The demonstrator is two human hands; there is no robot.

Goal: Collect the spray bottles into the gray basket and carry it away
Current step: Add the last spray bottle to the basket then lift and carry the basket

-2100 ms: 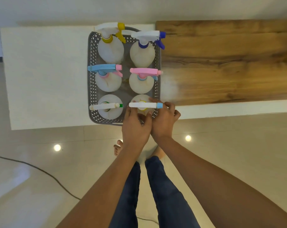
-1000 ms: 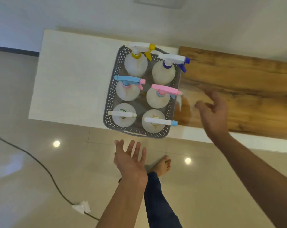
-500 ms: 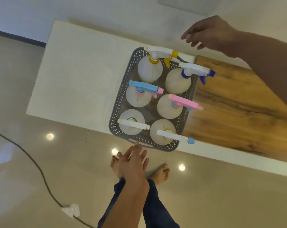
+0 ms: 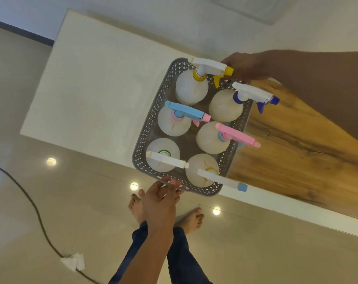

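The gray basket (image 4: 151, 124) stands on the white table (image 4: 96, 83) at its front edge. Several white spray bottles stand upright in it in two rows. Their sprayers are yellow-tipped (image 4: 213, 68), dark blue (image 4: 256, 95), light blue (image 4: 184, 110), pink (image 4: 235, 134), white (image 4: 165, 159) and blue-tipped white (image 4: 221, 179). My left hand (image 4: 160, 199) has its fingers curled on the basket's near rim. My right hand (image 4: 247, 65) grips the far rim behind the yellow-tipped sprayer, which partly hides its fingertips.
A wooden board (image 4: 301, 144) lies on the table to the right of the basket. On the tiled floor a black cable (image 4: 36, 212) runs past a crumpled white tissue (image 4: 73, 262). My bare feet (image 4: 191, 220) stand just in front of the table.
My left hand has risen from below the table edge onto the basket's near rim. My right hand has dropped from above onto the far rim. The basket has stayed in place.
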